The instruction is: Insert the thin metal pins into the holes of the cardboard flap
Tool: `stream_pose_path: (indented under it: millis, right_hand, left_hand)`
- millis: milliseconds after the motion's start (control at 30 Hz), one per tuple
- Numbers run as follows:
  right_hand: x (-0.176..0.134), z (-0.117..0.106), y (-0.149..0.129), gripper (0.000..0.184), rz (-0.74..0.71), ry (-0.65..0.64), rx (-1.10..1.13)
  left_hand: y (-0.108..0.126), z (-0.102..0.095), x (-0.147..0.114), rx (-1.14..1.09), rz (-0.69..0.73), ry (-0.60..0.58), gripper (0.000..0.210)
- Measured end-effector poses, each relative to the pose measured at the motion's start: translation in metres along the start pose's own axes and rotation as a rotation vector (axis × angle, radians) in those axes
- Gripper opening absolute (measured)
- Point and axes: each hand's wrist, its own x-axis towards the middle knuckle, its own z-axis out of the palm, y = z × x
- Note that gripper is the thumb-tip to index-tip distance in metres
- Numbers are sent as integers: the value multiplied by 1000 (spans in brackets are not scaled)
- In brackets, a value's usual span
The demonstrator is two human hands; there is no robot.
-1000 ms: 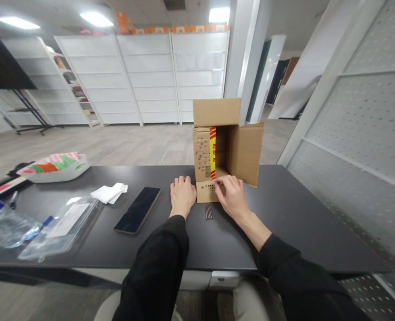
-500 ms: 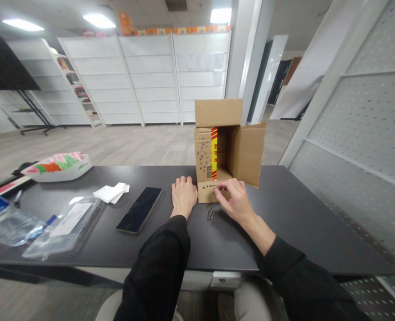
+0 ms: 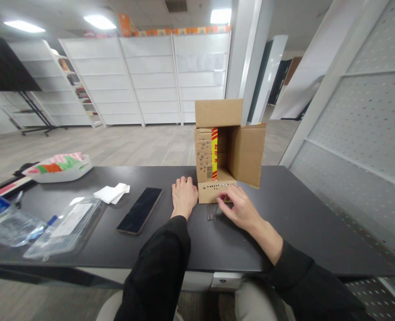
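Observation:
A cardboard box [image 3: 222, 151] stands at the table's far edge, its opening toward me and its flaps spread. Its lower flap [image 3: 208, 194] hangs at the front with a row of small dark holes or studs. More grey round studs dot the left flap [image 3: 202, 154]. My left hand [image 3: 184, 194] rests palm down on the table, fingers forward, against the left side of the lower flap. In front of that flap my right hand [image 3: 235, 204] has thumb and forefinger pinched; anything between them is too small to make out. Several thin metal nails or screws [image 3: 211, 211] lie side by side below the flap.
Left of my hands are a phone [image 3: 140, 210], folded tissues [image 3: 112, 193], a clear plastic case [image 3: 67, 227] and a water bottle [image 3: 10, 223]. Behind them sits a white basket [image 3: 65, 175] with colourful packaging. A perforated panel [image 3: 361, 125] rises on the right.
My right hand has moved slightly down and right from the row of holes, uncovering more of the lower flap. My left hand and the box have stayed put.

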Motion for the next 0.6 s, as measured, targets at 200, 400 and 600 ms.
stream_pose_path:
  millis: [200, 400, 600]
  right_hand:
    - [-8, -4, -2, 6, -25, -125, 27]
    - [-13, -9, -6, 6, -27, -197, 58]
    - [-13, -10, -9, 7, -48, -272, 83]
  left_hand:
    - [0, 1, 0, 15, -7, -2, 26]
    - [0, 0, 0, -7, -1, -3, 25]
    - [0, -1, -1, 16, 3, 8, 25]
